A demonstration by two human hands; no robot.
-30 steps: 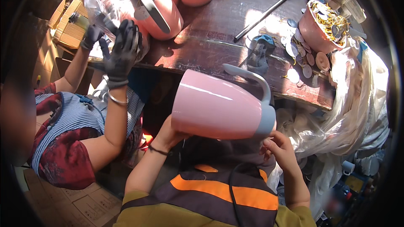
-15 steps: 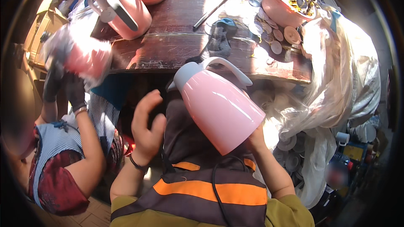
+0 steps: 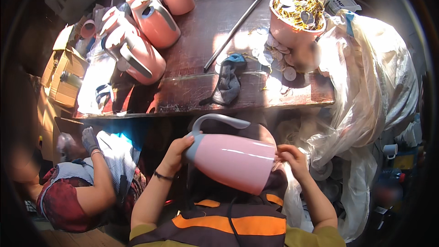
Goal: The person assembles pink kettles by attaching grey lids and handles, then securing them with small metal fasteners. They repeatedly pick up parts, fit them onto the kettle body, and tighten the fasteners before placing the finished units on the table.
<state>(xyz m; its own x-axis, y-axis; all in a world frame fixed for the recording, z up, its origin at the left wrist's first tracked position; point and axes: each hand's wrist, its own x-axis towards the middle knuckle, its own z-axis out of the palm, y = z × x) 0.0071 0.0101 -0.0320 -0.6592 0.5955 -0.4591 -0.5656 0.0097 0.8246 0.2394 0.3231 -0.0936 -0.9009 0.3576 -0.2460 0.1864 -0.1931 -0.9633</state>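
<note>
Nearest, over the person's lap: one pink vacuum jug (image 3: pixel 235 159), lying on its side, grey collar and curved grey handle at its left end, base to the right, held below the near edge of the table. Left hand (image 3: pixel 177 152): fingers curled round the grey collar, gripping it. Right hand (image 3: pixel 292 159): fingers bent and closed against the rim of the base, steadying that end. Garment beneath: dark with an orange band. To the left, seated low: a second person in a striped top and red cloth, one gloved hand (image 3: pixel 89 140) raised, well apart from the jug. To the right: heaped clear plastic sheeting (image 3: pixel 366 110), hanging from the table's corner downward. Next, the dark wooden table (image 3: pixel 192 89): near its front edge a grey and blue work glove (image 3: pixel 228 80), lying limp. Left part: three pink jugs (image 3: pixel 141 48) of the same kind, lying tilted and close together. Centre: a long metal rod (image 3: pixel 238 27), laid diagonally. Right part: a pink tub (image 3: pixel 297 23) filled with small gold-coloured pieces, flat round discs scattered just beside it. Far left, off the table: cardboard boxes (image 3: pixel 64 73).
</note>
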